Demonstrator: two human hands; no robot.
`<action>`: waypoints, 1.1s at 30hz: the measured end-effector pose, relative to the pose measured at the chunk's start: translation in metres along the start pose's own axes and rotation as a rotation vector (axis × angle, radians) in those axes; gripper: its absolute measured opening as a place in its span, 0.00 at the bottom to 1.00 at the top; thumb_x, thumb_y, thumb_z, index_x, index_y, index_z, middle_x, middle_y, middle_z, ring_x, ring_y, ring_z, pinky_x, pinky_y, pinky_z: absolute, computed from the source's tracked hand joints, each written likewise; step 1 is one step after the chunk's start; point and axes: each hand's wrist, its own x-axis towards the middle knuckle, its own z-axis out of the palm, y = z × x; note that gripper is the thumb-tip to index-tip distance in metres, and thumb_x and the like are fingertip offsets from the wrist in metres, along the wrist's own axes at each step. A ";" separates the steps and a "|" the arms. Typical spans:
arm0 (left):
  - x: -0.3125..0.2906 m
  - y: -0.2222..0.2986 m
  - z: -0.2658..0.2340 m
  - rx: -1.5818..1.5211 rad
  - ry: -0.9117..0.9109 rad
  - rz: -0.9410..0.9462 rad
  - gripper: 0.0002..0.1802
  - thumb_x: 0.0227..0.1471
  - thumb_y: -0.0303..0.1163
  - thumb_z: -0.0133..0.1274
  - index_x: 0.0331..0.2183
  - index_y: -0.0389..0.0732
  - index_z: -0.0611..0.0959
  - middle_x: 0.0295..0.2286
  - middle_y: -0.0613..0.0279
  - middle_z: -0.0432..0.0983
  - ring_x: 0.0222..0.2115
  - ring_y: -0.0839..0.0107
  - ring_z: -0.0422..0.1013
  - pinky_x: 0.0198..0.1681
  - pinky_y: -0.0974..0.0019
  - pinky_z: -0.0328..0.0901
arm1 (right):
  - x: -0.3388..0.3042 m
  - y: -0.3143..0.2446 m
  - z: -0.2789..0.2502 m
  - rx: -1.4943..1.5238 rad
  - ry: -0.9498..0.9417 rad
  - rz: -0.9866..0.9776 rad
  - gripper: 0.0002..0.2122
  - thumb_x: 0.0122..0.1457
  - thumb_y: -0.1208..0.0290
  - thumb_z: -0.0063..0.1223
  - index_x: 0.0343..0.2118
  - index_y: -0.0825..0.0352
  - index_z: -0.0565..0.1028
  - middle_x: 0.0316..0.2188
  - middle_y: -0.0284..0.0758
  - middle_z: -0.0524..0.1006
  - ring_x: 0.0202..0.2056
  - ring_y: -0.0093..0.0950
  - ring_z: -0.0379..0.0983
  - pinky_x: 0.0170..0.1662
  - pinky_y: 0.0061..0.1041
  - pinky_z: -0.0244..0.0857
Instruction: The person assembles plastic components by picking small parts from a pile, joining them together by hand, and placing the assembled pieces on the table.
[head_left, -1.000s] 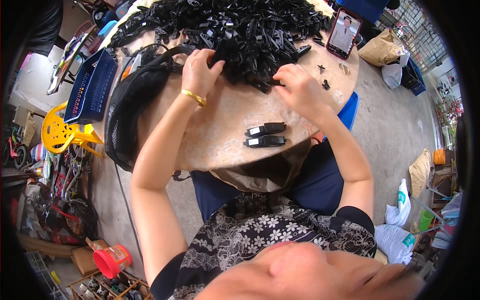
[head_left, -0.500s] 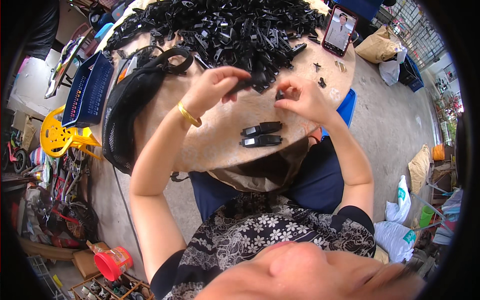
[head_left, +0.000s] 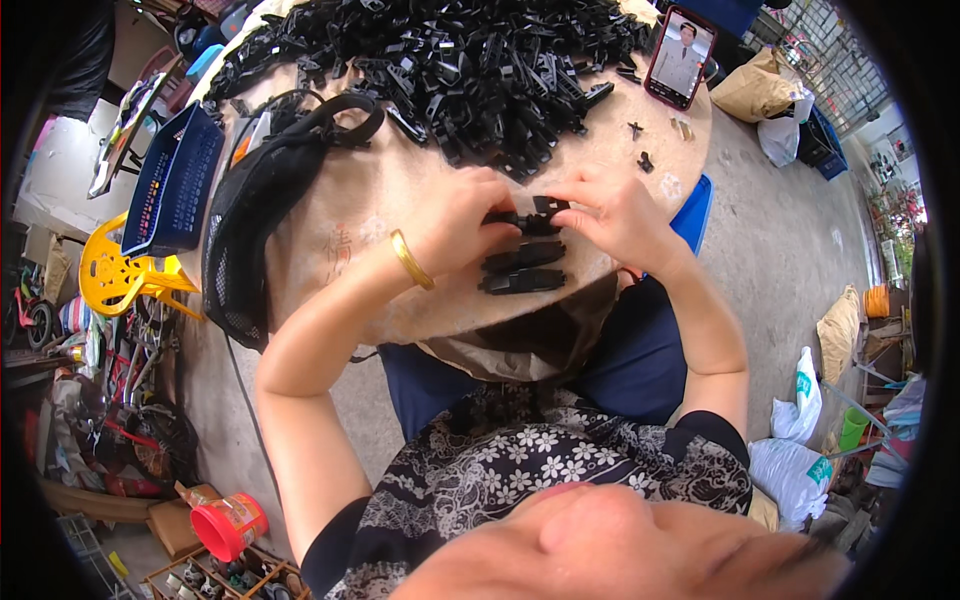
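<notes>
1. Left hand (head_left: 462,218) pinches a black part (head_left: 512,221).
2. Right hand (head_left: 622,215) pinches a small black piece (head_left: 547,205) at that part's two o'clock.
3. Six o'clock, near: two black blocks (head_left: 523,281).
4. Eleven o'clock: black heap (head_left: 470,75).
5. One o'clock: phone (head_left: 682,60).

Hands (head_left: 455,222) (head_left: 628,222) drawn back from black pile (head_left: 440,80), nearer two black parts (head_left: 525,281).
</notes>
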 end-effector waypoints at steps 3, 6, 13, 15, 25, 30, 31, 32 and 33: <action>-0.001 0.002 0.001 0.033 0.021 -0.023 0.10 0.37 0.27 0.64 0.27 0.37 0.81 0.24 0.58 0.72 0.26 0.63 0.71 0.29 0.65 0.66 | -0.003 0.000 0.003 -0.169 0.046 -0.096 0.09 0.46 0.70 0.60 0.32 0.65 0.79 0.29 0.36 0.74 0.33 0.37 0.71 0.36 0.33 0.65; -0.003 0.003 -0.001 -0.039 -0.012 -0.159 0.10 0.35 0.28 0.65 0.25 0.37 0.81 0.23 0.57 0.73 0.24 0.62 0.71 0.29 0.64 0.66 | -0.005 -0.008 -0.008 -0.284 -0.044 -0.070 0.09 0.46 0.70 0.60 0.31 0.65 0.78 0.28 0.36 0.74 0.33 0.36 0.71 0.37 0.33 0.65; -0.002 0.009 -0.005 -0.073 -0.062 -0.212 0.11 0.34 0.29 0.66 0.24 0.37 0.82 0.23 0.57 0.73 0.24 0.63 0.72 0.28 0.64 0.67 | -0.006 0.001 -0.001 -0.197 -0.035 -0.115 0.07 0.44 0.69 0.61 0.26 0.66 0.78 0.25 0.35 0.73 0.30 0.36 0.71 0.34 0.32 0.65; -0.002 0.012 -0.005 -0.055 -0.086 -0.220 0.11 0.34 0.30 0.66 0.24 0.37 0.82 0.22 0.57 0.73 0.23 0.62 0.72 0.28 0.64 0.67 | -0.006 -0.001 -0.002 -0.168 -0.035 -0.105 0.07 0.44 0.69 0.61 0.25 0.66 0.78 0.24 0.35 0.73 0.30 0.36 0.71 0.34 0.32 0.65; 0.000 0.020 0.001 -0.166 -0.108 -0.242 0.11 0.36 0.30 0.65 0.23 0.36 0.81 0.21 0.57 0.73 0.23 0.65 0.71 0.27 0.65 0.65 | 0.000 0.003 0.014 -0.073 -0.054 -0.141 0.08 0.44 0.70 0.60 0.25 0.67 0.77 0.23 0.36 0.72 0.29 0.37 0.70 0.32 0.32 0.65; 0.007 0.005 -0.009 -0.217 -0.251 -0.179 0.09 0.41 0.31 0.63 0.26 0.37 0.82 0.23 0.60 0.74 0.24 0.69 0.71 0.28 0.67 0.65 | -0.003 0.007 0.011 -0.001 -0.040 -0.133 0.09 0.44 0.69 0.61 0.27 0.68 0.78 0.24 0.37 0.73 0.27 0.35 0.71 0.31 0.30 0.65; 0.011 0.000 -0.015 -0.263 -0.384 -0.181 0.08 0.43 0.31 0.62 0.27 0.38 0.83 0.24 0.60 0.75 0.24 0.71 0.71 0.28 0.68 0.65 | -0.002 0.004 0.006 0.026 -0.121 -0.107 0.09 0.45 0.68 0.61 0.28 0.67 0.78 0.24 0.36 0.73 0.27 0.35 0.71 0.31 0.30 0.65; 0.010 -0.009 -0.014 -0.275 -0.237 -0.172 0.07 0.47 0.32 0.60 0.29 0.39 0.83 0.26 0.60 0.76 0.25 0.73 0.70 0.29 0.68 0.65 | -0.002 0.002 0.004 0.053 -0.202 -0.082 0.10 0.46 0.67 0.62 0.28 0.67 0.79 0.25 0.36 0.74 0.26 0.34 0.71 0.31 0.29 0.65; 0.010 -0.015 -0.017 -0.206 -0.055 -0.206 0.07 0.47 0.31 0.59 0.30 0.39 0.83 0.26 0.60 0.76 0.25 0.72 0.70 0.30 0.69 0.65 | -0.001 0.004 0.005 0.054 -0.204 -0.083 0.10 0.46 0.67 0.62 0.28 0.67 0.79 0.25 0.36 0.74 0.26 0.34 0.71 0.31 0.29 0.65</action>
